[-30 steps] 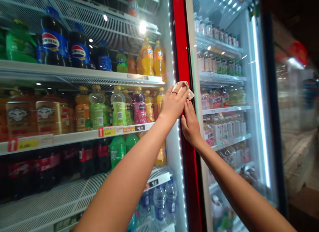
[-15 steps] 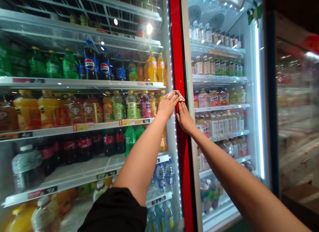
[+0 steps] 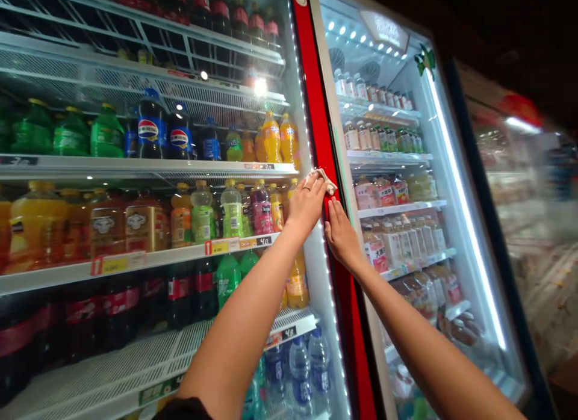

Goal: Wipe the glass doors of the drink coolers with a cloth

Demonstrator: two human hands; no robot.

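My left hand (image 3: 307, 204), with a ring on one finger, presses a pale cloth (image 3: 330, 184) against the edge of the red door frame (image 3: 318, 101). The cloth is crumpled and pokes out past the fingertips. Just below it, my right hand (image 3: 344, 234) rests on the red frame with its fingers stretched out, holding nothing. Both arms reach up and forward from the bottom of the view. Behind the glass near my left hand stand several juice bottles (image 3: 231, 210).
Left of the red frame, a lit drinks cooler holds soda bottles (image 3: 151, 126) on white shelves (image 3: 149, 167). On the right stands a second glass-fronted cooler with small bottles (image 3: 383, 137) and a bright vertical light strip (image 3: 465, 209). Blurred shelving (image 3: 510, 167) lies farther right.
The view has tilted and shifted, so the coolers lean more. Both hands stay at about the same spot on the red frame, the left one still on the cloth.
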